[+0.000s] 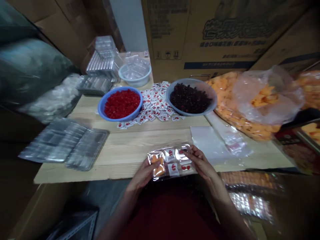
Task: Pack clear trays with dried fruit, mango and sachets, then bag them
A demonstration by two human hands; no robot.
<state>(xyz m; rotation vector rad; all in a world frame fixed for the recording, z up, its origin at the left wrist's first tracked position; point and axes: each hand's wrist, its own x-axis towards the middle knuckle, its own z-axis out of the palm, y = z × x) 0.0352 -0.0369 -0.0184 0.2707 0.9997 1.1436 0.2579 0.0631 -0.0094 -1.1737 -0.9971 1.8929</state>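
Tabletop (pixel 130 136) of pale wood is backed at its far edge by a printed cardboard box (pixel 170 40). Across the right edge a large clear bag (pixel 225 91) is set, filled with orange pieces (pixel 266 95). Near the left edge, stacks of clear plastic containers (pixel 87 146) are laid, and more are piled towards the far left corner. Flat clear bags (pixel 210 143) are spread near the right end of the near edge. Beyond the middle, a blue bowl (pixel 101 108) is heaped with red pieces (pixel 122 103), and a pale bowl (pixel 187 114) to its right with dark pieces (pixel 191 98). By the far edge, a smaller bowl (pixel 137 81) is loaded with clear plastic pieces (pixel 136 66). At the middle of the near edge, a clear tray (pixel 185 162) is gripped at its left end by the left hand (pixel 143 173) and at its upper right corner by the right hand (pixel 200 161). Orange pieces are contained in its left compartment, sachets in the two middle ones and red pieces at lower right; the upper right contents are partly hidden. White-and-red sachets (pixel 155 100) are scattered between the two large bowls.
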